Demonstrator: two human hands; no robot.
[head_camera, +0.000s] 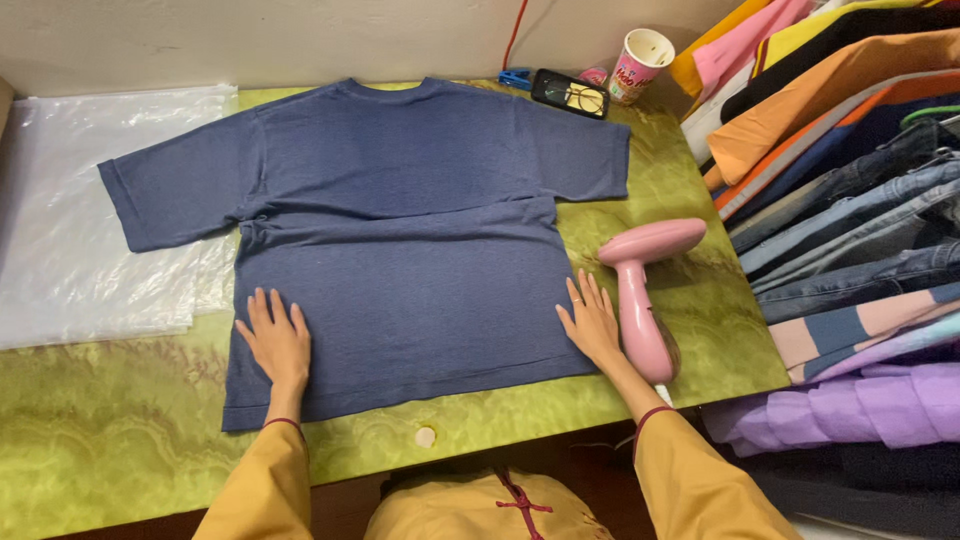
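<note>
A blue short-sleeved T-shirt (410, 230) lies spread flat on a green marbled table (110, 430), collar toward the wall. My left hand (275, 340) rests flat, fingers apart, on the shirt's lower left part. My right hand (592, 322) presses flat on the shirt's right edge near the hem. A pink handheld steamer (643, 290) lies on the table just right of my right hand, close to my fingers but not gripped.
Clear plastic bags (90, 220) are stacked at the table's left. A paper cup (637, 62), a dark phone (570, 94) and a small blue item (516, 78) sit at the back. Folded and hanging clothes (850, 200) crowd the right side. A red cord (515, 30) runs up the wall.
</note>
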